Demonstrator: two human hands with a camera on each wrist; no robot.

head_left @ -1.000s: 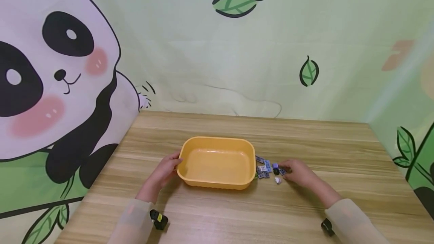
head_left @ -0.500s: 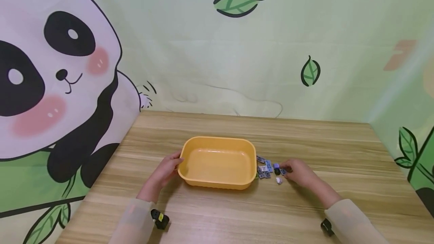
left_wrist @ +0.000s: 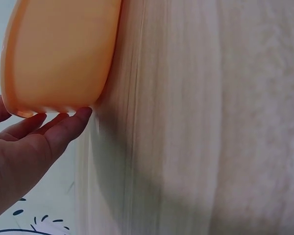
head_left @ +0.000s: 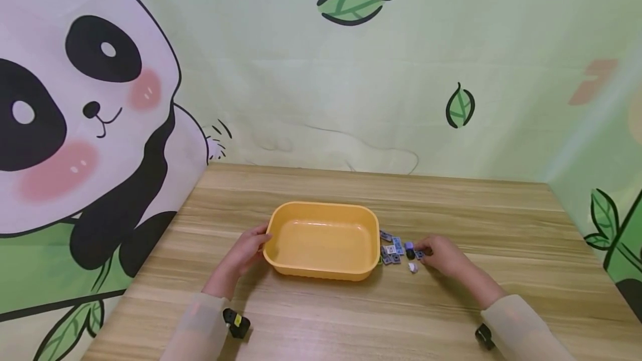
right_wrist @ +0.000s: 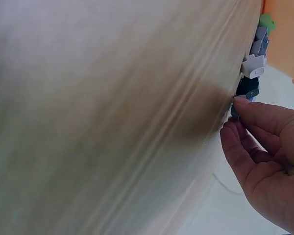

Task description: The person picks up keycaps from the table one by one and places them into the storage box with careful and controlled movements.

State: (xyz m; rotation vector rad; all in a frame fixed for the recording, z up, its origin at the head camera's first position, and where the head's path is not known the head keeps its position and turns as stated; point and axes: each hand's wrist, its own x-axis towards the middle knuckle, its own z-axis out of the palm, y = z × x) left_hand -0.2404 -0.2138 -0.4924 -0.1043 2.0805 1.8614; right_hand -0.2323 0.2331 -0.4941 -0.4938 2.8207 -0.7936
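Observation:
My left hand holds the left end of a yellow plastic basin, with the thumb at its rim and the fingers against the outer wall. The left wrist view shows those fingertips touching the basin wall. To the right of the basin, my right hand pinches a small dark blue-grey block low at the tabletop. In the right wrist view, thumb and fingers partly cover this block. Beside it lie a purple-and-black block and a white block.
Several small blue and grey blocks cluster against the basin's right side, and a green piece peeks out there. All of it rests on a wooden table. A panda-printed cloth stands behind.
Both hands keep their places, the left at the basin and the right at the small block. The whole head view has shifted slightly; nothing else visibly moves.

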